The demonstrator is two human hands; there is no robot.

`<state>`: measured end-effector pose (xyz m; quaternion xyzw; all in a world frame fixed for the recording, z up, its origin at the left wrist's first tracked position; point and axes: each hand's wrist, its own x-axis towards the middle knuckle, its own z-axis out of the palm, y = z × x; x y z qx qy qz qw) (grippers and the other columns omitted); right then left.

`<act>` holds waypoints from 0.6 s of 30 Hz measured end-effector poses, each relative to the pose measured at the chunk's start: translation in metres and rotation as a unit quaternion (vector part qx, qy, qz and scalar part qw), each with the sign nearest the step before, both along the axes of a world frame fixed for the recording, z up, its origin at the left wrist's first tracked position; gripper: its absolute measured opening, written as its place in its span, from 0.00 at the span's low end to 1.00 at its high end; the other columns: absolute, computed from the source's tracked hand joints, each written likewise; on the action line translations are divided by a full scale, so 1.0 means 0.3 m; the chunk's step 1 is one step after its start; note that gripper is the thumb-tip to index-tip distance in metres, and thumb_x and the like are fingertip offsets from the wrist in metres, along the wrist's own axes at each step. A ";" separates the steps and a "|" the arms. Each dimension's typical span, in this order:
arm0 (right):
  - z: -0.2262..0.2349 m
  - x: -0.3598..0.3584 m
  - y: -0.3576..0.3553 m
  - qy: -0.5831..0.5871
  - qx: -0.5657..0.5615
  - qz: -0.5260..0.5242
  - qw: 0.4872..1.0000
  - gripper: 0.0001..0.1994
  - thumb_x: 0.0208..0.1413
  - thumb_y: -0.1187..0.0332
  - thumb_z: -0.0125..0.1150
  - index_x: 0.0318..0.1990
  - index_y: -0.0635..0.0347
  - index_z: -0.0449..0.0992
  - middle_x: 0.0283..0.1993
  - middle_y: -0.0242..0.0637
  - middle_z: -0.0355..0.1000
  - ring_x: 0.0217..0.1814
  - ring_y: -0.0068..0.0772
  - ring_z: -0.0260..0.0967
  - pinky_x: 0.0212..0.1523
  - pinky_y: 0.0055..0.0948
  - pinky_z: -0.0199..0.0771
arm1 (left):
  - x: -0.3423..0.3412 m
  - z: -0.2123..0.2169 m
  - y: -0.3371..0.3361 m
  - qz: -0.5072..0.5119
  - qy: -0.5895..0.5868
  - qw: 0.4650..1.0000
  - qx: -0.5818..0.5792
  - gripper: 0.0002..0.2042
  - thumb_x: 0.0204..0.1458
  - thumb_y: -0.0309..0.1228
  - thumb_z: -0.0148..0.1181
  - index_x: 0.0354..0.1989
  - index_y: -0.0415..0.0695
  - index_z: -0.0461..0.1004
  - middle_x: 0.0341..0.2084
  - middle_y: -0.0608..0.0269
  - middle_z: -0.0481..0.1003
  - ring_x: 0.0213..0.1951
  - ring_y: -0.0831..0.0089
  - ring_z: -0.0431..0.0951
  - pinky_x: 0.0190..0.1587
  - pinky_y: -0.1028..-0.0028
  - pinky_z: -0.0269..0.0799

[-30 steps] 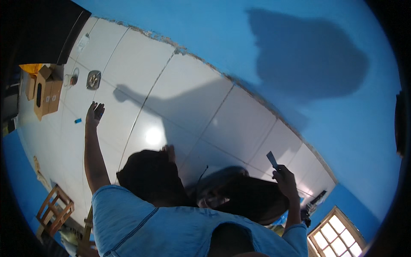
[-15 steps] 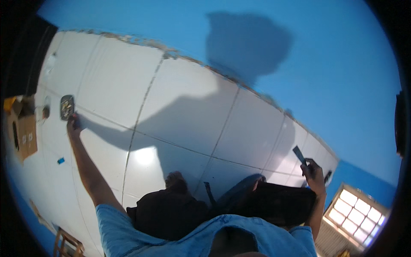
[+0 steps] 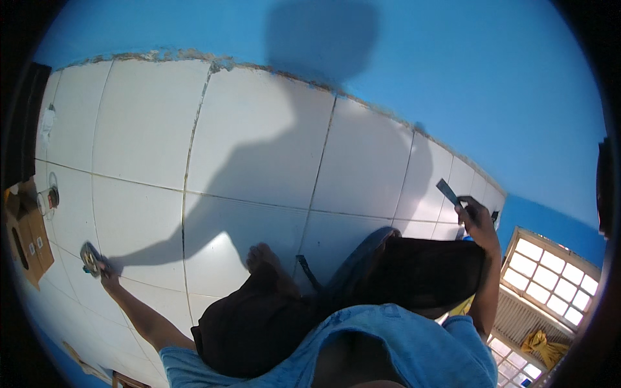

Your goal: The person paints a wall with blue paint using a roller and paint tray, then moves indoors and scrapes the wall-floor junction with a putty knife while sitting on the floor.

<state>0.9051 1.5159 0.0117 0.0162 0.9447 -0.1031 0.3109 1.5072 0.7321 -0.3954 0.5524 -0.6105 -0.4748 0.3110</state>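
Note:
Out to the left, my left hand (image 3: 110, 278) is closed on the edge of a small dark dish (image 3: 85, 255) with pale bits in it, low over or on the white tiled floor. A bit of blue shows beside the dish. My right hand (image 3: 479, 225) grips a scraper (image 3: 446, 191) with a flat grey blade, its blade pointing up and left toward the wall. A dark, narrow tool (image 3: 306, 270) lies between my legs; I cannot make out its kind.
A blue wall (image 3: 453, 84) meets the tiles along a rough, chipped edge (image 3: 304, 80). At far left are a cardboard box (image 3: 29, 236) and a clear jar-like container (image 3: 45, 202). My bare foot (image 3: 262, 257) rests on the tiles. At right is a window (image 3: 550, 275).
My left hand has brought the dish nearer to me across the tiles, beside the small blue thing. The right hand still holds the scraper, a little higher in view. The whole view has shifted.

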 end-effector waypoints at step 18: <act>-0.290 -0.056 0.620 -0.030 0.086 0.066 0.994 0.22 0.56 0.66 0.53 0.60 0.46 0.67 0.26 0.40 0.72 0.26 0.37 0.70 0.29 0.38 0.71 | 0.184 0.270 0.492 0.058 -0.499 0.860 -0.090 0.21 0.60 0.38 0.51 0.55 0.34 0.66 0.54 0.39 0.66 0.51 0.42 0.69 0.55 0.53 0.65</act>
